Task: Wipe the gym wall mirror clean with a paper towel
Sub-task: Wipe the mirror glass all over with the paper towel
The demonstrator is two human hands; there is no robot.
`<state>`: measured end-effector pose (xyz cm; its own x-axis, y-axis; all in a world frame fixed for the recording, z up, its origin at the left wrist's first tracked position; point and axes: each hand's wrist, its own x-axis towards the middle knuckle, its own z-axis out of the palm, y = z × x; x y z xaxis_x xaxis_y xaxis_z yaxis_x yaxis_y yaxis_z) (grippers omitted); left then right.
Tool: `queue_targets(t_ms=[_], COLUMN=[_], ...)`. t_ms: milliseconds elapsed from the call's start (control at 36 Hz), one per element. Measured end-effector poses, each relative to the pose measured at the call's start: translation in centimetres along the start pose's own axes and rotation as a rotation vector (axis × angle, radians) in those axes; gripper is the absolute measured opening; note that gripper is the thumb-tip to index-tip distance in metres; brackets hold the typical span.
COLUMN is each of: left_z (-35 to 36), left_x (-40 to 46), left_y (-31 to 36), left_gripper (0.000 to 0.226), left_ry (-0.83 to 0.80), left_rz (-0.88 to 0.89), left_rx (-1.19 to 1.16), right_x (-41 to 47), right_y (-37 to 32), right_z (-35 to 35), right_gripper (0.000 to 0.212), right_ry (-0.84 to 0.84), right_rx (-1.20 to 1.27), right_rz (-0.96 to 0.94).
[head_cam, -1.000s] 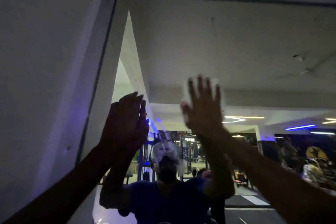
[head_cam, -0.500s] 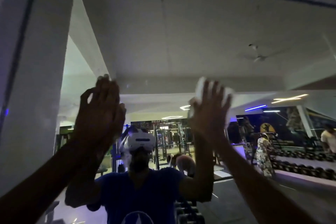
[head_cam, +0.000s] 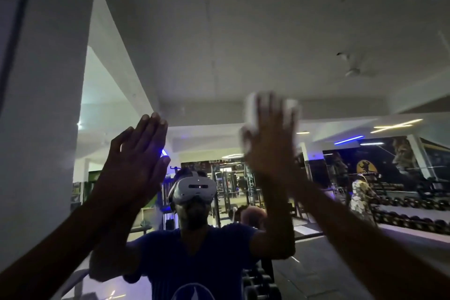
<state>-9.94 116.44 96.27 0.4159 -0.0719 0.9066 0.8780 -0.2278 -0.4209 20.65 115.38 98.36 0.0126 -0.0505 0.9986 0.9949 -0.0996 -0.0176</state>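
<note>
The view has swung right; two raised hands meet one large framed wall mirror point(head_cam: 243, 31): right hand point(head_cam: 269, 143), fingers spread, presses one white paper towel point(head_cam: 250, 109); left hand point(head_cam: 136, 161) flat, fingers together

Right hand point(head_cam: 269, 143) pressing paper towel point(head_cam: 250, 112) on mirror point(head_cam: 219, 31), left hand point(head_cam: 136, 161) flat
</note>
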Motion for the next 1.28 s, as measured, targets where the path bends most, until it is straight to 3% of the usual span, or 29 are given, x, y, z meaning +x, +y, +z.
queue_targets(t_ms=[83, 167, 250, 361, 444, 500, 583, 639, 694, 750, 806, 889, 972, 1028, 1139, 1194, 1278], left_z=[-0.4, -1.0, -1.8, -2.9, -4.3, -5.2, -5.5, -4.4, -2.9, -2.0, -1.9, -2.8, -4.2, -4.9, -3.7, -2.8, -1.3], left_x=[0.2, 0.2, 0.4, 1.5, 2.9, 4.2, 5.9, 6.3, 5.9, 5.2, 5.1, 5.6, 6.6, 7.6, 9.0, 9.3, 9.1], left_y=[-0.3, -1.0, -2.2, -4.1, -5.0, -5.2, -6.6, -8.1, -9.1, -9.6, -10.0, -10.2, -10.5, -10.5, -10.5, -10.1, -9.7], left_gripper=[0.066, 0.064, 0.061, 0.064, 0.045, 0.035, 0.035, 0.047, 0.061, 0.066, 0.067, 0.061, 0.046, 0.038, 0.043, 0.050, 0.058], left_ry=[-0.034, -0.044, -0.049, -0.007, 0.138, 0.226, 0.272, 0.226, 0.105, 0.035, 0.016, 0.036, 0.184, 0.249, 0.278, 0.247, 0.138], left_rz=[0.012, 0.064, 0.155, 0.255, 0.234, 0.225, 0.167, 0.105, 0.044, 0.000, -0.017, 0.076, 0.183, 0.201, 0.118, 0.059, 0.012], left_rx=[-0.016, -0.030, -0.039, -0.080, -0.047, 0.023, 0.062, 0.110, 0.176, 0.194, 0.166, 0.208, 0.189, 0.137, 0.062, 0.037, 0.128], right_x=[-7.0, -5.8, 0.0, 9.2, 12.8, 11.7, 6.1, 3.1, 3.5, 6.4, 10.8, 16.4, 18.2, 17.2, 10.3, 8.0, 7.0], right_y=[-5.6, -3.9, 0.7, 7.0, 4.3, -1.0, -10.1, -13.2, -12.3, -8.7, -3.3, 4.1, 2.4, -3.3, -16.0, -17.8, -14.1], right_z=[-1.4, -1.1, -0.2, 1.7, 2.5, 1.7, 0.1, -0.5, -0.3, 0.6, 2.1, 3.4, 3.4, 2.7, 0.8, 0.0, -0.1], right_gripper=[0.078, 0.073, 0.070, 0.065, 0.069, 0.073, 0.077, 0.073, 0.070, 0.068, 0.068, 0.070, 0.076, 0.077, 0.074, 0.072, 0.067], right_ry=[-0.131, -0.134, -0.065, 0.041, 0.070, 0.132, 0.074, 0.010, 0.014, 0.036, 0.070, 0.069, 0.057, 0.135, 0.105, 0.044, 0.042], right_rx=[0.148, 0.153, 0.076, -0.048, -0.017, 0.012, 0.140, 0.178, 0.187, 0.113, 0.010, -0.037, 0.041, 0.106, 0.225, 0.266, 0.258], right_rz=[-0.482, -0.626, -0.520, -0.135, 0.070, 0.014, -0.406, -0.633, -0.746, -0.744, -0.625, -0.186, 0.075, 0.037, -0.431, -0.531, -0.516])
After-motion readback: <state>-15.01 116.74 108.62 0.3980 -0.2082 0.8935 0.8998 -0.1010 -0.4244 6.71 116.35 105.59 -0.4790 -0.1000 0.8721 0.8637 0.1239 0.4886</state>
